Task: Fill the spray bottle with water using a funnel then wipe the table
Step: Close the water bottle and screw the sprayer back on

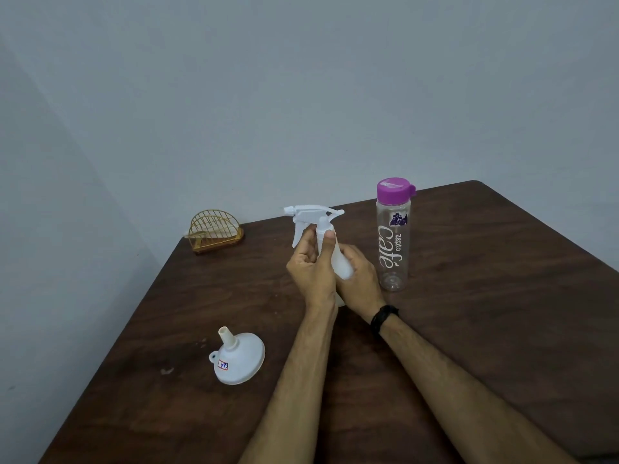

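Note:
A white spray bottle (339, 262) stands tilted at the middle of the brown table (485, 296), its trigger head (308, 214) pointing left. My left hand (311, 266) grips the bottle's neck just under the head, thumb up against the collar. My right hand (358, 279) wraps the bottle's body lower down; the base is hidden behind my wrists. A white funnel (239, 358) lies upside down on the table to the front left, spout up, with a small sticker on it. A clear water bottle (393, 239) with a purple cap stands upright just right of my hands.
A gold wire napkin holder (216, 234) holding paper sits at the table's far left corner. The table's left edge runs diagonally close to the funnel. A plain grey wall stands behind. A black band is on my right wrist (383, 316).

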`<state>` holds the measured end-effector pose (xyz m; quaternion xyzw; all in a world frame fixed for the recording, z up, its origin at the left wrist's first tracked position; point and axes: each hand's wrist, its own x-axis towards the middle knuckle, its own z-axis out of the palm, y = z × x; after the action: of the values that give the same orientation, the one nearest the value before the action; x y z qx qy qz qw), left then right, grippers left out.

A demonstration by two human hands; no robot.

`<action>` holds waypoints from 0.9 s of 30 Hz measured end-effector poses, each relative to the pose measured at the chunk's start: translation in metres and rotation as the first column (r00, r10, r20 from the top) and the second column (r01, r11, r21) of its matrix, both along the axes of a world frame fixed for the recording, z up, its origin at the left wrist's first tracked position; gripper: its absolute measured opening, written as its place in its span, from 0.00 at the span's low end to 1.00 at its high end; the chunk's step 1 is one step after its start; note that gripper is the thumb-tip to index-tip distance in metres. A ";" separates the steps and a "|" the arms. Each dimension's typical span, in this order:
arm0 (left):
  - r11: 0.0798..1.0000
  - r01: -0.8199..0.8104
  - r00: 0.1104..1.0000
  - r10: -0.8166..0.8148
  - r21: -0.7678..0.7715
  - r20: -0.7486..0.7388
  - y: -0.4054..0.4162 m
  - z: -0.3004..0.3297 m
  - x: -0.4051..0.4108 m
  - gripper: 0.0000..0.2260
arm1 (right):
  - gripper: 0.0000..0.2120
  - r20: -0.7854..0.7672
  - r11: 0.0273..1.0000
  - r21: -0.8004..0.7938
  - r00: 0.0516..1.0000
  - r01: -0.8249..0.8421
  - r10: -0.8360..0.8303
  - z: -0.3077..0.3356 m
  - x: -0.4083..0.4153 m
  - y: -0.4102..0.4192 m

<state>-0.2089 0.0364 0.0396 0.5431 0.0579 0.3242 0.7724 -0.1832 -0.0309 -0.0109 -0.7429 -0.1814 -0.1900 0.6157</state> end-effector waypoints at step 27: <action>0.944 -0.019 0.998 0.039 0.329 -0.055 0.005 -0.007 0.004 0.09 | 0.17 0.006 0.996 -0.089 1.000 -0.014 0.015 -0.001 0.002 -0.001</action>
<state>-0.2046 0.0410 0.0331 0.6729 0.0345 0.3238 0.6642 -0.1815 -0.0323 -0.0117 -0.7676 -0.1969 -0.1796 0.5829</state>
